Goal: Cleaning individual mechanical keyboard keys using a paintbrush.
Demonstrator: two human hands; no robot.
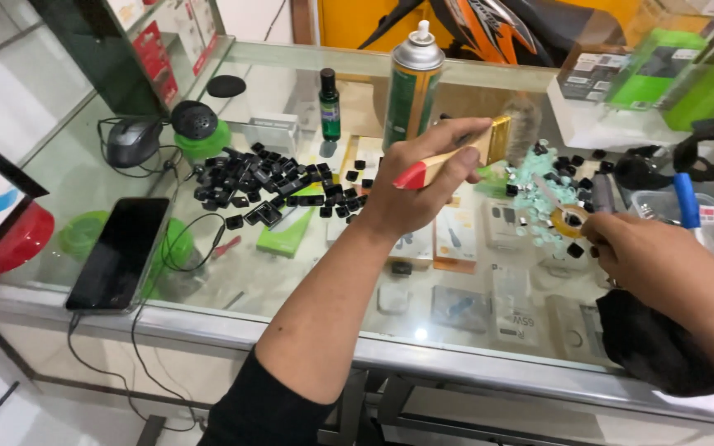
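My left hand grips a paintbrush with a wooden handle, red end and soft bristles, held above the glass counter. Its bristles point right, over a green mat strewn with small black keycaps. My right hand reaches to the mat's right edge, its fingertips at a small roll of yellow tape. A pile of black keycaps lies left of my left hand.
A tall spray can and a small dark bottle stand at the back. A black phone, a mouse and cables lie at the left. A blue-handled tool and black headphones sit at the right.
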